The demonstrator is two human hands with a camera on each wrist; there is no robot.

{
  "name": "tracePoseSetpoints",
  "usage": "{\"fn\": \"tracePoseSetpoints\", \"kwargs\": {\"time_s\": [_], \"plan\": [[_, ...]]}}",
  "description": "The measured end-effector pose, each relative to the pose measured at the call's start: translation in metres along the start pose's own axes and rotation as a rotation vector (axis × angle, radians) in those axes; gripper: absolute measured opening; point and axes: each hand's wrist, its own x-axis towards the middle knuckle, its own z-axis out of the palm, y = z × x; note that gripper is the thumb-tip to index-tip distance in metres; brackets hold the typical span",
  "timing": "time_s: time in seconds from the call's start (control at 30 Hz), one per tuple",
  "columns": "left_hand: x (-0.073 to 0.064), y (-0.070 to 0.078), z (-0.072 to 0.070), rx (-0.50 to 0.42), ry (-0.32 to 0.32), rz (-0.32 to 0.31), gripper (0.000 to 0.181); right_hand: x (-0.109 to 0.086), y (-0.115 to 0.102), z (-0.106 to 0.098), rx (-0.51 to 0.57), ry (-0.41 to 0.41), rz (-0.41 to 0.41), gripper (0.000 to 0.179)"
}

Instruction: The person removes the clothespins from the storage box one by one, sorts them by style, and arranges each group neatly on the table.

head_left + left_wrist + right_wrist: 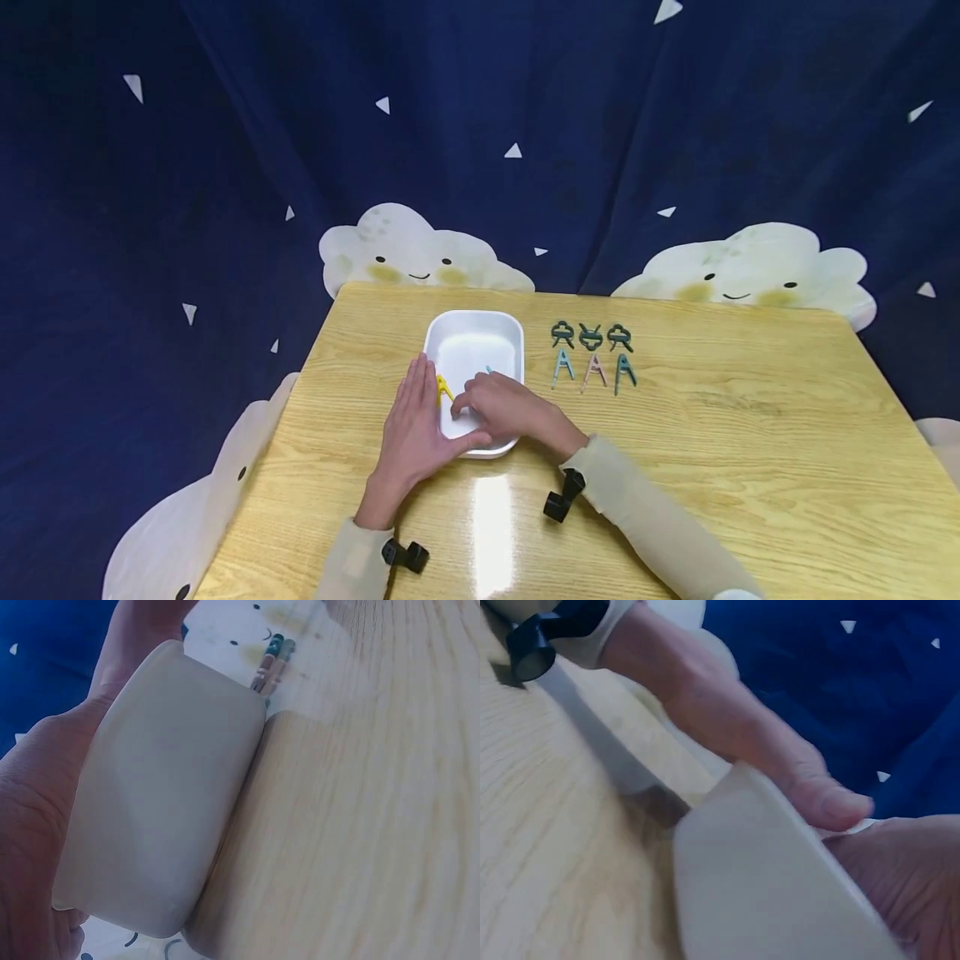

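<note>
A white plastic tray stands on the table. My left hand rests on it, straight fingers along the left rim and thumb spread over the near rim. In the left wrist view, this hand lies at the top edge of the tray wall. My right hand reaches inside the tray with its fingers bent down. Just left of those fingers is a yellow A-shaped clip. Beyond the knuckles shows a light-blue tip. Whether the right fingers pinch anything, I cannot tell.
Right of the tray, dark green clips form a row. In front of them lie a light-blue clip, a pink clip and a green clip. A dark blue curtain hangs behind the wooden table.
</note>
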Motion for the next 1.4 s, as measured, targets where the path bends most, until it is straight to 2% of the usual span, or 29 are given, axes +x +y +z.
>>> {"fn": "tracePoseSetpoints", "kwargs": {"time_s": [0.13, 0.27, 0.37, 0.53, 0.63, 0.73, 0.8, 0.87, 0.97, 1.07, 1.2, 1.3, 1.4], "plan": [[0.000, 0.000, 0.001, 0.005, 0.000, 0.007, 0.144, 0.005, -0.002, 0.008, 0.000, -0.023, -0.017, 0.026], [0.000, 0.000, 0.001, 0.011, 0.003, 0.009, 0.143, 0.006, -0.003, 0.010, -0.014, -0.012, -0.014, 0.015], [0.000, 0.000, 0.001, 0.015, 0.000, 0.007, 0.143, 0.006, -0.003, 0.011, -0.017, 0.024, 0.008, 0.008], [0.000, 0.001, 0.002, 0.015, -0.002, 0.000, 0.143, 0.007, -0.005, 0.012, -0.081, 0.118, 0.088, 0.015], [0.000, 0.001, 0.002, 0.015, 0.009, 0.006, 0.143, 0.007, -0.006, 0.014, -0.122, 0.203, 0.177, 0.010], [0.001, 0.001, 0.002, 0.016, 0.015, 0.008, 0.142, 0.006, -0.006, 0.017, -0.179, 0.315, 0.341, 0.022], [0.001, 0.001, 0.003, 0.025, 0.014, 0.008, 0.141, 0.006, -0.006, 0.019, -0.232, 0.355, 0.461, 0.028], [0.002, 0.000, 0.003, 0.032, 0.008, 0.000, 0.141, 0.006, -0.006, 0.020, -0.290, 0.346, 0.557, 0.034], [0.002, 0.000, 0.004, 0.037, 0.002, -0.008, 0.142, 0.007, -0.006, 0.021, -0.358, 0.269, 0.628, 0.040], [0.002, -0.001, 0.005, 0.032, -0.007, -0.017, 0.142, 0.009, -0.007, 0.021, -0.382, 0.195, 0.621, 0.031], [0.003, -0.001, 0.004, 0.035, -0.014, -0.024, 0.142, 0.010, -0.009, 0.019, -0.393, 0.151, 0.537, 0.019], [0.003, -0.001, 0.003, 0.037, -0.012, -0.024, 0.141, 0.010, -0.008, 0.018, -0.368, 0.164, 0.465, 0.017], [0.003, -0.001, 0.003, 0.038, -0.008, -0.017, 0.141, 0.009, -0.007, 0.018, -0.297, 0.229, 0.442, 0.022]]}}
